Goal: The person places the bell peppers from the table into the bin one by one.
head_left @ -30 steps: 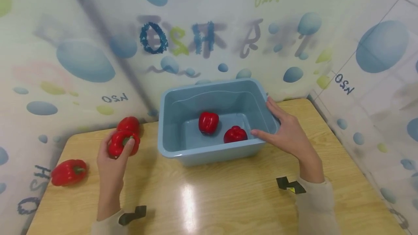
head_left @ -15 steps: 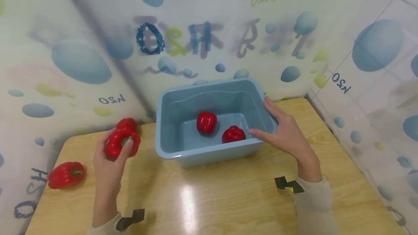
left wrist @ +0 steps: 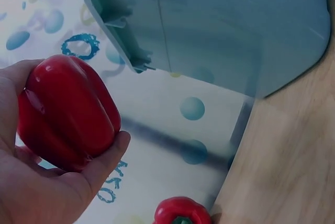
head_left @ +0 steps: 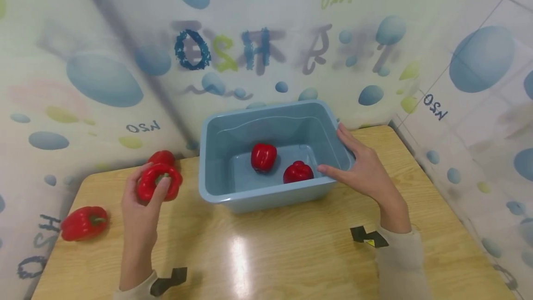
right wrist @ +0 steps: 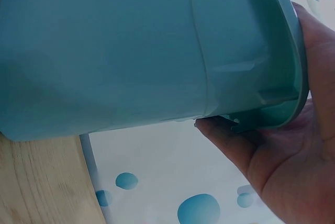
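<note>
My left hand (head_left: 141, 212) holds a red bell pepper (head_left: 146, 183), thumb and fingers around its sides, green stem facing up. In the left wrist view this bell pepper (left wrist: 68, 111) sits between thumb and fingers. Behind it, another red bell pepper (head_left: 162, 156) is partly covered in the head view. At the bin's right end, my right hand (head_left: 366, 168) grips the rim of the blue plastic bin (head_left: 266, 193). The right wrist view shows that hand (right wrist: 293, 166) wrapped at the rim's corner. Inside the bin lie two red bell peppers (head_left: 263, 157), (head_left: 298, 172).
A further red bell pepper (head_left: 84, 223) lies on its side at the left of the wooden table (head_left: 291, 253). A patterned wall covering (head_left: 266, 78) rises right behind the bin and along the sides.
The head view has shifted slightly. My left hand has brought its bell pepper a little rightward, nearer the bin, turning it slightly. My right hand keeps its grip on the rim.
</note>
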`<state>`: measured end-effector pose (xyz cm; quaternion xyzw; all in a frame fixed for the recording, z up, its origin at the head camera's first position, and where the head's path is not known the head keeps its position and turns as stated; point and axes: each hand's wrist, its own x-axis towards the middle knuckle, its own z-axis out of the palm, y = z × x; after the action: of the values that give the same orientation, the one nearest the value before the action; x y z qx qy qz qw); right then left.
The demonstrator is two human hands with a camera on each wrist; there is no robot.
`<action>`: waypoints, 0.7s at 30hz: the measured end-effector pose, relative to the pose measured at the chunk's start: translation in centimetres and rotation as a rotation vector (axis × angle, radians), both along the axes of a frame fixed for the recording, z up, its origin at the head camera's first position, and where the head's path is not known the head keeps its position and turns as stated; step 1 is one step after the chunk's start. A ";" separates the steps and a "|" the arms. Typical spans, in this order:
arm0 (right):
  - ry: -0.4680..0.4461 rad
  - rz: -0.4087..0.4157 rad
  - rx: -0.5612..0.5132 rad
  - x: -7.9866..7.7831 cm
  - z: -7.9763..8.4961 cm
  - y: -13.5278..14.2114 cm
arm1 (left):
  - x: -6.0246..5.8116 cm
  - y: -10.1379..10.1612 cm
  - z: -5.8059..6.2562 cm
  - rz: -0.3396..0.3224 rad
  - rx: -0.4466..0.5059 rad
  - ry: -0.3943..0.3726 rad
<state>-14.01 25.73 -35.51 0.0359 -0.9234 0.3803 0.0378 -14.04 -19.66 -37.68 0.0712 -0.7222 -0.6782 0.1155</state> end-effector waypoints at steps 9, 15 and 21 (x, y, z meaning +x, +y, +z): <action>0.002 0.002 0.014 -0.1 0.0 0.0 | -0.1 1.2 0.9 -0.012 0.000 0.032; 0.008 0.007 0.015 -0.2 0.0 0.0 | -0.3 1.5 1.2 -0.034 -0.011 0.065; 0.023 0.020 0.005 0.0 -0.2 0.1 | -0.2 1.8 1.3 -0.055 -0.028 0.057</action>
<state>-14.04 25.82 -35.69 0.0495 -0.9234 0.3781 0.0447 -14.29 -17.84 -36.42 0.0302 -0.7297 -0.6728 0.1185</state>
